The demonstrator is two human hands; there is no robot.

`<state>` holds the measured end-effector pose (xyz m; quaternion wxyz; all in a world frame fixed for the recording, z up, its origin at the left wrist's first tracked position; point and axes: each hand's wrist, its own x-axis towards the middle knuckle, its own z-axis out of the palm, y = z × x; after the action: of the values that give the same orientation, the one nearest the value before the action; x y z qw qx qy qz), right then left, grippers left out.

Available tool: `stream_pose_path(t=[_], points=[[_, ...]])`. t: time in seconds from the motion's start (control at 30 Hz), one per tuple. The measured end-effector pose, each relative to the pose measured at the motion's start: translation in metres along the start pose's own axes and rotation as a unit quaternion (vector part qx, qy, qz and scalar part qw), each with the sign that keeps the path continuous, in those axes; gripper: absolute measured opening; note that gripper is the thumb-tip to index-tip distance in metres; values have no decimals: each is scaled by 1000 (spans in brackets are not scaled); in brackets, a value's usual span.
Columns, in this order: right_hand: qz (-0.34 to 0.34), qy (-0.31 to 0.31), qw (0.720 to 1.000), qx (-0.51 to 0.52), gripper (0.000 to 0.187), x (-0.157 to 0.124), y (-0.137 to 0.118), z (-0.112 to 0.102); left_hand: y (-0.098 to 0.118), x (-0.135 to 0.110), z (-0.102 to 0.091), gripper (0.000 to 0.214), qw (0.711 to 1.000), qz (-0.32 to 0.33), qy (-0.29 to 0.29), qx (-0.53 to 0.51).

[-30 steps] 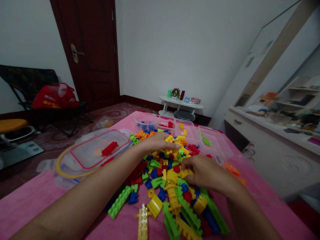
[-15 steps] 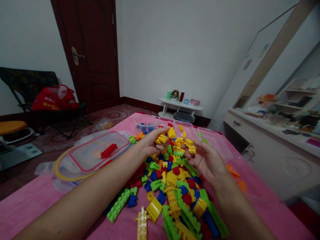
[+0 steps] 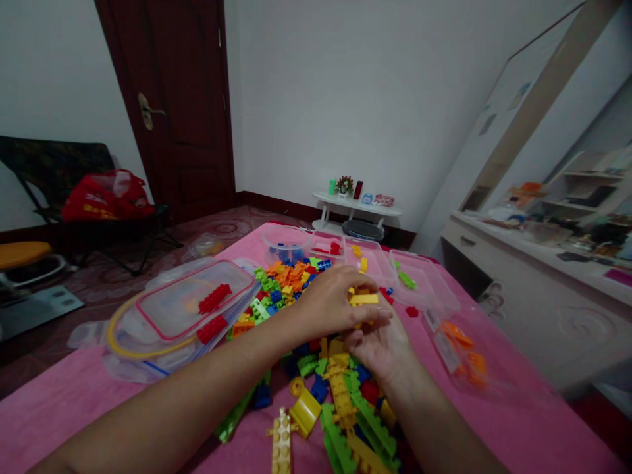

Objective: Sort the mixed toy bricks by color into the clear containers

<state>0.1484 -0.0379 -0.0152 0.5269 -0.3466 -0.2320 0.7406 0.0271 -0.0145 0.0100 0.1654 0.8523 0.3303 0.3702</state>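
A heap of plastic building blocks (image 3: 340,382) in yellow, green, blue, red and orange lies on the pink table cover (image 3: 74,395). My left hand (image 3: 330,303) is cupped palm-down over a clutch of yellow blocks (image 3: 364,299). My right hand (image 3: 380,342) lies palm-up under it, fingers curled around the same yellow blocks. The two hands press together just above the heap's far side. What else is inside the hands is hidden.
Clear lidded boxes (image 3: 197,303) with red blocks stand at the left. Several clear tubs (image 3: 375,260) holding sorted blocks line the far edge. A plastic bag with orange blocks (image 3: 464,352) lies at the right. A dresser (image 3: 538,296) stands close on the right.
Both hands lifted off the heap with yellow blocks, then came together, the left closing over the right. More orange and green blocks show at the heap's far left.
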Motion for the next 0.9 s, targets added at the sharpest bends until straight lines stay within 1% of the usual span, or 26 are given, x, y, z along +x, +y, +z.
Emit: stream_pose_path(t=[0.07,0.17,0.23,0.3,0.37,0.47,0.5,0.57,0.63,0.67,0.73,0.83,0.9], points=[[23,27,997,73,18,0,-1,1,-2,-1,3,44,1000,16,3,13],[5,36,992,125,20,2,-4,4,-2,-2,5,48,999,29,9,19],[-4,29,990,140,21,3,-6,4,-3,0,3,47,1000,25,12,11],[11,5,991,133,25,4,-8,2,-8,3,-4,44,999,9,32,7],[32,-6,993,117,31,4,-12,-1,-21,7,-15,41,997,-21,69,29],[17,19,993,114,35,5,-21,-5,-58,10,-31,38,981,-104,109,124],[3,33,993,115,35,5,-24,-6,-71,9,-34,38,971,-140,101,164],[-31,61,991,116,32,5,-32,-8,-96,6,-36,46,952,-209,57,215],[-60,89,988,113,31,4,-39,-11,-112,1,-33,57,939,-247,9,238],[-70,97,987,111,31,4,-43,-13,-116,-1,-31,60,936,-256,-8,243],[-85,104,985,108,32,4,-49,-16,-117,-4,-26,59,932,-260,-26,253],[-113,110,981,112,31,5,-52,-19,-111,-4,-23,47,923,-260,-51,280],[-135,99,978,122,32,7,-52,-20,-107,-3,-23,39,913,-265,-79,299]])
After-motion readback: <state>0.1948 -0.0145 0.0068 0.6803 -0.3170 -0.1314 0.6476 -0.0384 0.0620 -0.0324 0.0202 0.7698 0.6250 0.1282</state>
